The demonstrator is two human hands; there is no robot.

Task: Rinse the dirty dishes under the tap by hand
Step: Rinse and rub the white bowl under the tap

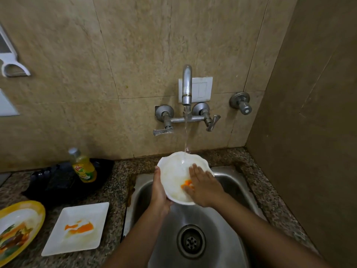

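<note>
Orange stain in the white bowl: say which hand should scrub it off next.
Right, probably. The right hand lies flat inside the white bowl, fingers at the orange stain; the left hand grips the bowl's rim, steadying it under the tap stream.

Large beige stone tiles cover the far wall (135, 45). A darker brown wall (309, 93) closes the right side. A speckled granite surface (116, 182) runs below.

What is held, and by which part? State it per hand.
The left hand grips the white bowl by its left rim. The right hand holds nothing; its flat fingers press the orange smear inside.
</note>
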